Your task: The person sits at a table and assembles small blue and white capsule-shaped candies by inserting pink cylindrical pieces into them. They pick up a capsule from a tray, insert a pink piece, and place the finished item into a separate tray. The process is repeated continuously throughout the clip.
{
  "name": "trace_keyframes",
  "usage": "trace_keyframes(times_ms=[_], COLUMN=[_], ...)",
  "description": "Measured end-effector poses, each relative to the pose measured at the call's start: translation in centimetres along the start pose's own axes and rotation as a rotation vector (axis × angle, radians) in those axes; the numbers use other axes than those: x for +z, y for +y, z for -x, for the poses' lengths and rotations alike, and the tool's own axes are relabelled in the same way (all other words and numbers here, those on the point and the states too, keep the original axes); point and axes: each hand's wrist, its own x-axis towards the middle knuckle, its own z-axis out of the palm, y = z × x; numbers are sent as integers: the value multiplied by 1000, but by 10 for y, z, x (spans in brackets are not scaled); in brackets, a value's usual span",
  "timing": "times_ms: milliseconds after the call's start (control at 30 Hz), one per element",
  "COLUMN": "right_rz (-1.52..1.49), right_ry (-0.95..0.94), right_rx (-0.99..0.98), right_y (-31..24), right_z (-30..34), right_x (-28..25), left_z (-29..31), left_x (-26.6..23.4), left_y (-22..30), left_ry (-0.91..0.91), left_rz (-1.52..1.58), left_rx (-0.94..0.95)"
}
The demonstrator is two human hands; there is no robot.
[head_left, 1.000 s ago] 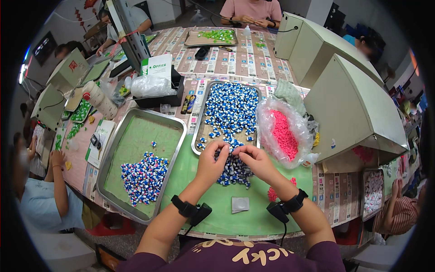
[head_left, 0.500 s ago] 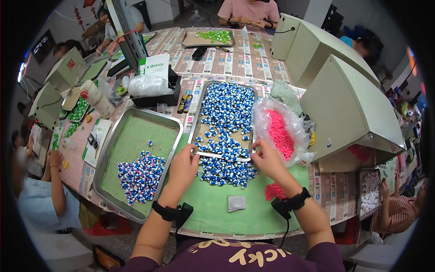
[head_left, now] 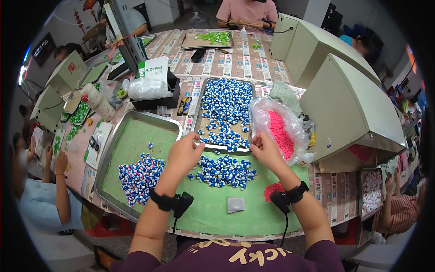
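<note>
My left hand [head_left: 185, 153] and my right hand [head_left: 266, 150] are closed on the near corners of a metal tray [head_left: 197, 113], one hand on each side. Small blue-and-white pieces [head_left: 228, 102] fill the tray's far part and gather thinly along its near rim. A heap of the same pieces [head_left: 226, 171] lies just in front of the tray on a green mat [head_left: 208, 213]. Close to my right hand sits a clear plastic bag [head_left: 259, 115] holding pink pieces [head_left: 282, 136]. My fingertips partly hide the tray corners.
A second metal tray [head_left: 103, 158] on the left holds blue, white and pink pieces [head_left: 141, 179]. A small pale square [head_left: 235, 205] and some loose pink pieces [head_left: 273, 190] lie on the mat. A grey box-shaped hood [head_left: 349, 109] stands right. Other people sit around the table.
The tray has shifted a little away from me, with both hands on it. A strip of green mat now shows between its near rim and the heap.
</note>
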Motion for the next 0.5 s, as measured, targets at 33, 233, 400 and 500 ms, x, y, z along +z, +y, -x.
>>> trace_keyframes(times_ms=[33,233,400,500], right_rz=[28,2,-19,-113], right_ry=[-16,-52,-38,128], right_rx=[2,75,-7,-89], right_y=[-5,-28,-15,-13], right_z=[3,15,8,5], right_x=[-5,-25,-25,-24], left_z=[-2,-69,-202,-246], left_x=[-10,-73,-22,29], left_y=[12,103,90,49], left_ry=[-21,-289,-228,-130], left_rz=[7,467,366,310], left_rx=[29,322,453,342])
